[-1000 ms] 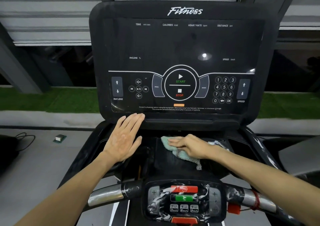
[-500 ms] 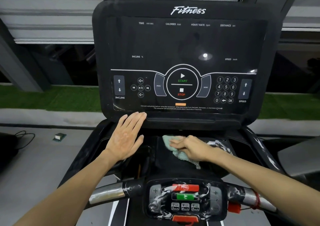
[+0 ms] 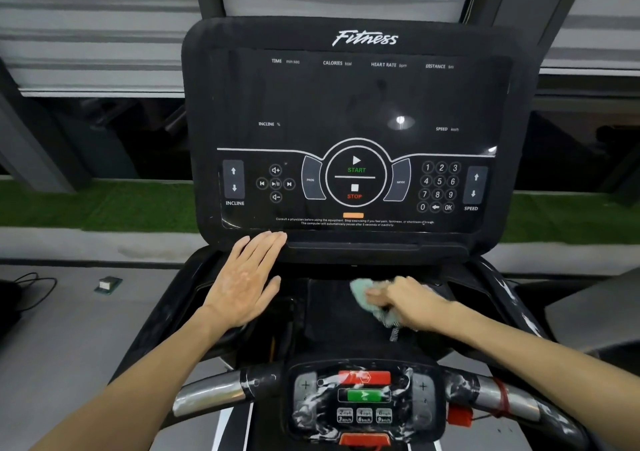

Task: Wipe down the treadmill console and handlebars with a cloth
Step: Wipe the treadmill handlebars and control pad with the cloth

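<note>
A black treadmill console (image 3: 360,104) with a dark screen and START/STOP buttons fills the middle of the view. Below it lies a black tray shelf (image 3: 332,315). My right hand (image 3: 407,303) presses a pale green cloth (image 3: 362,295) onto this shelf, fingers curled over the cloth. My left hand (image 3: 247,282) lies flat with straight fingers on the console's lower left edge, fingertips touching the rim. A handlebar (image 3: 211,393) with silver grips runs across the bottom, with a small control pad (image 3: 363,398) at its centre.
Grey floor lies to the left with a small green box (image 3: 108,284) and a black cable (image 3: 31,288). A strip of green turf (image 3: 86,205) runs behind the console. A red clip and cord (image 3: 460,414) hang on the right handlebar.
My right hand has slid the cloth a little to the right along the tray shelf. My left hand stays flat in the same place on the console's edge.
</note>
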A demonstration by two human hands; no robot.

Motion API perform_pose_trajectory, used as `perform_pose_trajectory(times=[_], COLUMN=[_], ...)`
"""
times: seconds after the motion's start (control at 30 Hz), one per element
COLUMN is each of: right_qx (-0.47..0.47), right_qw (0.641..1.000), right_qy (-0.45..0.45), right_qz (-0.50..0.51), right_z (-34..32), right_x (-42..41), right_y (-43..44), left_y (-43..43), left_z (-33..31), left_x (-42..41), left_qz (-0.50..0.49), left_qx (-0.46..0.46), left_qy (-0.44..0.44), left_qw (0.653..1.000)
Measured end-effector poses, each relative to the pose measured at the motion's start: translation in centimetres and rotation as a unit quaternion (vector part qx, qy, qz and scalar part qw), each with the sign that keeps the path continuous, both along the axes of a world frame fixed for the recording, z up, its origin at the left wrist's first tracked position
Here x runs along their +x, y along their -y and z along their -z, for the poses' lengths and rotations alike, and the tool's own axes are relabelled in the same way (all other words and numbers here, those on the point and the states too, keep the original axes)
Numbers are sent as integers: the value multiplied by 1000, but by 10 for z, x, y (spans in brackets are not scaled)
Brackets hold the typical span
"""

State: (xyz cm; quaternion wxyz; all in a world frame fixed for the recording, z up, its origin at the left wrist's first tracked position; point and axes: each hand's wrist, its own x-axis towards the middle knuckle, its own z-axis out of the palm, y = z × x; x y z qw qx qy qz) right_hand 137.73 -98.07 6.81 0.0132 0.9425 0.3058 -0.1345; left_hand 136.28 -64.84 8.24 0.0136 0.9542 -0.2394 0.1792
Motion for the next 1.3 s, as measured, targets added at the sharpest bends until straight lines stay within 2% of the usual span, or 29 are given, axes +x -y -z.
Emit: perform_pose_trajectory(times=[0.13, 0.2, 0.27, 0.33, 0.4, 0.47, 0.57, 0.67, 0.77, 0.87, 0.97, 1.03, 1.1, 1.2, 1.3], right_qx=[51, 106, 118, 125, 141, 122, 121, 95, 93, 40, -15, 7, 73, 138, 91], right_qw=[994, 991, 991, 991, 990, 992, 987, 990, 991, 986, 987, 987, 989, 987, 990], right_qy=[-100, -81, -17, 23, 8, 11, 39, 51, 38, 49, 79, 93, 88, 59, 49], right_qz=[-11, 23, 55, 44, -12, -12, 96, 92, 89, 155, 138, 127, 92, 53, 94], right_z=[-3, -3, 5, 18, 26, 23, 15, 22, 25, 21, 12, 14, 18, 31, 32], right_x=[-4, -4, -5, -10, -24, -30, -20, -16, -24, -25, -27, -26, -25, -18, -23], right_y=[27, 23, 17, 21, 31, 44, 55, 45, 72, 103, 85, 62, 46, 54, 83], left_y=[0, 2, 4, 4, 4, 11, 38, 74, 95, 97, 98, 100, 100, 99, 97], left_z=[-1, -1, -1, -1, -2, -5, -7, -9, -9, -7, -4, -2, 0, -1, -3], left_x=[-2, -3, -4, -5, -5, -6, -2, 8, 16, 18, 17, 17, 17, 20, 21], left_qz=[-4, -11, -15, -15, -9, 14, 86, 124, 132, 128, 122, 119, 120, 127, 131], left_qx=[5, 6, 11, 14, 5, 6, 47, 66, 79, 85, 72, 65, 65, 62, 65], left_qy=[2, 3, 1, -1, -3, -3, 0, 2, 0, -3, -5, -3, 1, 2, 0], left_qw=[1000, 1000, 1000, 1000, 1000, 1000, 995, 990, 988, 988, 990, 991, 991, 990, 989])
